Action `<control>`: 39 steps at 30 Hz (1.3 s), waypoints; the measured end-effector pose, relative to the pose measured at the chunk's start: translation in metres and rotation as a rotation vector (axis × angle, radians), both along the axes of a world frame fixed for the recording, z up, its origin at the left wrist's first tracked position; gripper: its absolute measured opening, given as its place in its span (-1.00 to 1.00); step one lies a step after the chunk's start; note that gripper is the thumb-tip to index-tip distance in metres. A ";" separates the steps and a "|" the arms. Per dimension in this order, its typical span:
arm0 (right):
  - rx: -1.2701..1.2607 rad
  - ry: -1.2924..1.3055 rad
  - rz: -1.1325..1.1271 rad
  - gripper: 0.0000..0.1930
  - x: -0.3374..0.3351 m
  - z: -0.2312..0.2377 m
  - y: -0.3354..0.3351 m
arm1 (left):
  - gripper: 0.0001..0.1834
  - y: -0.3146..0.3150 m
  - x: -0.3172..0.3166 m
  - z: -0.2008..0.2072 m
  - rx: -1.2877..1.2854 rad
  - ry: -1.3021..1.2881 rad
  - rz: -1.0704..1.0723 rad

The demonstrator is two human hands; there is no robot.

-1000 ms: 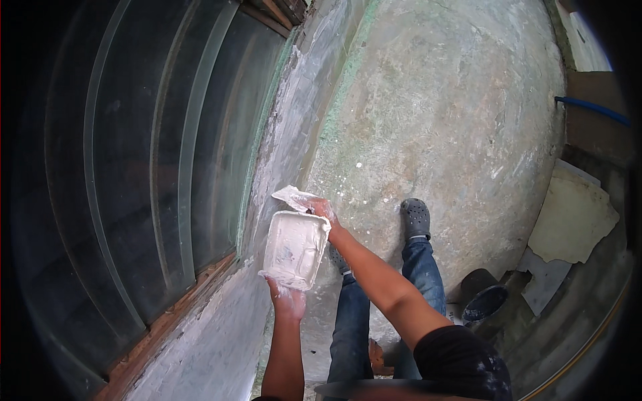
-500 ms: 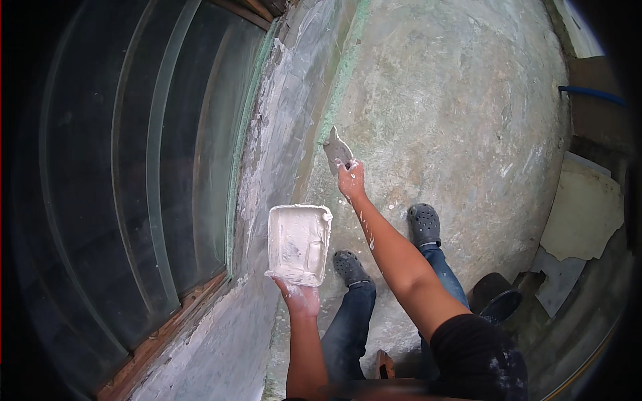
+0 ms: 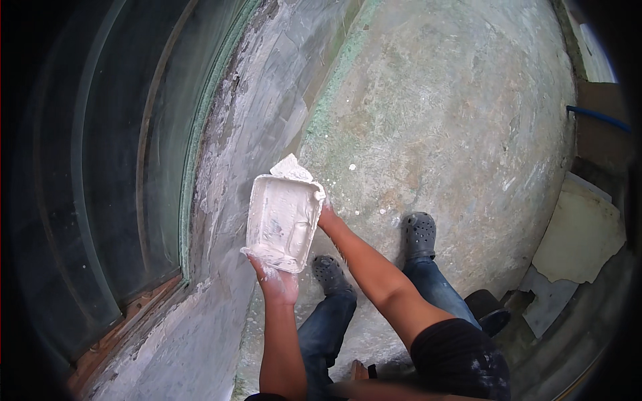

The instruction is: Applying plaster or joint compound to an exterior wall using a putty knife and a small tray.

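My left hand [image 3: 277, 284] is wrapped around the near end of a shallow white plastic tub [image 3: 279, 214], smeared inside with white putty. Putty also coats the tub's near rim and my fingers. Just beyond the far rim shows the blade of a putty knife [image 3: 290, 168], covered in white putty. My right hand [image 3: 326, 216] is mostly hidden behind the tub's right side. Its fingers do not show, but the knife stays with it. To the left of the tub runs a wall [image 3: 257, 107] patched with grey-white putty.
A glass window [image 3: 114, 167] with a wooden sill [image 3: 130, 311] lies left. My grey clogs [image 3: 419, 235] stand on the stained concrete floor [image 3: 435, 120], spotted with white drips. At right are a black bucket [image 3: 493, 319], broken boards [image 3: 578, 227] and a blue hose [image 3: 598, 117].
My right hand has brought the putty knife left, behind the tub, and its blade now carries white putty. The tub has shifted slightly left and up in view. Fresh white spots show on the floor.
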State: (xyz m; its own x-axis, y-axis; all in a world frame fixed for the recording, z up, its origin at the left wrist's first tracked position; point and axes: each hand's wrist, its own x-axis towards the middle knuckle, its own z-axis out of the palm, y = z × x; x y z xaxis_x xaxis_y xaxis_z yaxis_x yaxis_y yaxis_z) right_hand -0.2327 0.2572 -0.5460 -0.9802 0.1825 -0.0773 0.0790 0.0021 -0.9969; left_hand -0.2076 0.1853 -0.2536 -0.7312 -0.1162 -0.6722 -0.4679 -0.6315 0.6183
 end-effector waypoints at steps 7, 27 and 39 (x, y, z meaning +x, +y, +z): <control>0.096 -0.267 -0.252 -0.70 -0.103 0.110 0.093 | -0.15 -0.024 -0.015 0.007 -0.099 -0.017 -0.071; -0.190 -0.156 -0.057 -0.61 0.001 0.007 0.026 | -0.18 0.028 0.004 -0.023 0.021 -0.007 0.035; -0.456 -0.293 -0.380 -0.69 -0.095 0.107 0.070 | -0.18 -0.066 0.077 -0.006 -0.084 -0.052 0.083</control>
